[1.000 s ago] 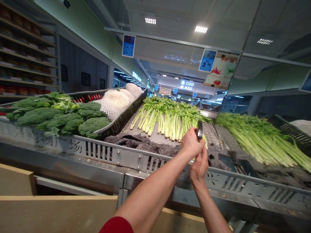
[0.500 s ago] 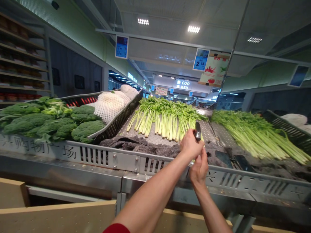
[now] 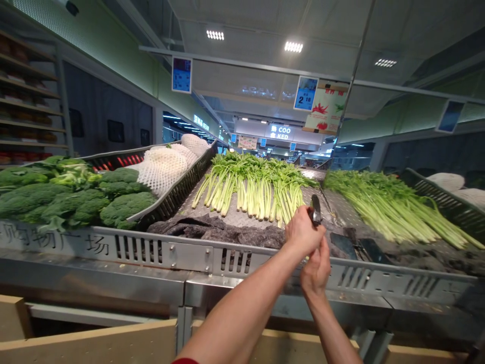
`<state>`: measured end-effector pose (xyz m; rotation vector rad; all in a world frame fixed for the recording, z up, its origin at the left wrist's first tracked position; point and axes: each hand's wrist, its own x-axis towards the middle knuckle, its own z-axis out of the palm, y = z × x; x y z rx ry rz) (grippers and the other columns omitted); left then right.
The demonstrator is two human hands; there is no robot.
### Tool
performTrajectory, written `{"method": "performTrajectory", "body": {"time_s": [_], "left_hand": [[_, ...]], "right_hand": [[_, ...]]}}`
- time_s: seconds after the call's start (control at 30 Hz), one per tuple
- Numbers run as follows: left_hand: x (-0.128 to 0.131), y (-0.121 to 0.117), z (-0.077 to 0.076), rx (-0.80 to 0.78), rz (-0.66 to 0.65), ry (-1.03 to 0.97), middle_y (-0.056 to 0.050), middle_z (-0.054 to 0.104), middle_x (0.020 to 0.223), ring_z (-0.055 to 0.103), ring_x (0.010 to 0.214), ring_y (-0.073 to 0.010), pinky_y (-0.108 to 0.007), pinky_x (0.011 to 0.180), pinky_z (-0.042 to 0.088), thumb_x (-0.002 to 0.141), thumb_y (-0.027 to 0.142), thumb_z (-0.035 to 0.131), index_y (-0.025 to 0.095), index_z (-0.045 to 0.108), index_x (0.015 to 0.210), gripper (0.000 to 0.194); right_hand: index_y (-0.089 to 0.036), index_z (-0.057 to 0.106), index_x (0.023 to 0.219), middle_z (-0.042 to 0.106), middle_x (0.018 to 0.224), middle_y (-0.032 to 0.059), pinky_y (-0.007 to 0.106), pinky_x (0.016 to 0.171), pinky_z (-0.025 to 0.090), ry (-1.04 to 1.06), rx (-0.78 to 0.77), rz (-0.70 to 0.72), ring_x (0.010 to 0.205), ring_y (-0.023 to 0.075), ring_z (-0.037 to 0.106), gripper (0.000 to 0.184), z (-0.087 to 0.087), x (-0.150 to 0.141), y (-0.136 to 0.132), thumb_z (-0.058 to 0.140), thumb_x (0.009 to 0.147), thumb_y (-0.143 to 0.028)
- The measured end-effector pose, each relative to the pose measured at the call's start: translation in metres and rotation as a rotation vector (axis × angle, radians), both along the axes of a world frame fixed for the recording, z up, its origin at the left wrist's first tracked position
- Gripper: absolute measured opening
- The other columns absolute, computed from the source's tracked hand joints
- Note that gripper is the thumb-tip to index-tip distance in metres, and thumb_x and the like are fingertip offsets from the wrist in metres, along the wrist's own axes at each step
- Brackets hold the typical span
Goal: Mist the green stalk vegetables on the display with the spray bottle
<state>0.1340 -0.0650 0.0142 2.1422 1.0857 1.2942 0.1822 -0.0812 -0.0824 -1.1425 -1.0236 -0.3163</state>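
My left hand is closed around a black, curved, handle-like object, whose upper end sticks out beside the fingers. Its lower part and exact kind are hidden. Just below, my right hand is closed against the left; what its fingers hold, if anything, is hidden. A small pale yellow-green bit shows between the hands, too little to name. Beyond them, celery lies in a row on a dark patterned display surface, pale stalk ends toward me. Dark crumpled cloth runs along the front, left of my hands.
A grey slotted rail edges the stand in front. Broccoli and net-wrapped white vegetables lie on the left, beside a black crate wall. A mirror-like panel on the right shows celery. Price signs hang overhead.
The view has shifted slightly, so the stand sits a little further left. Both hands have moved slightly right and down in view, still together, and the black object is tilted differently.
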Motion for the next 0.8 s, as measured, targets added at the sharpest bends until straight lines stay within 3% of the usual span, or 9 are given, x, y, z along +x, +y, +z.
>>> {"method": "performTrajectory", "body": {"time_s": [0.57, 0.8], "left_hand": [[0.009, -0.009, -0.009, -0.015, -0.051, 0.014, -0.003, 0.057, 0.096, 0.053, 0.087, -0.0187, -0.031, 0.076, 0.041, 0.065, 0.032, 0.050, 0.022, 0.042, 0.102, 0.038], [0.006, -0.010, -0.006, 0.006, -0.051, -0.005, -0.002, 0.055, 0.098, 0.052, 0.089, -0.0195, -0.032, 0.077, 0.041, 0.064, 0.029, 0.049, 0.023, 0.040, 0.102, 0.040]], "right_hand": [[-0.006, 0.038, 0.121, 0.046, 0.117, 0.0183, 0.040, 0.088, 0.032, -0.012, 0.044, -0.077, 0.108, 0.0257, 0.042, 0.053, -0.015, 0.010, -0.009, 0.026, 0.080, -0.039], [-0.007, 0.038, 0.121, 0.046, 0.117, 0.0177, 0.040, 0.088, 0.032, 0.011, 0.038, -0.071, 0.109, 0.0252, 0.042, 0.053, -0.013, 0.007, -0.006, 0.026, 0.081, -0.039]]}}
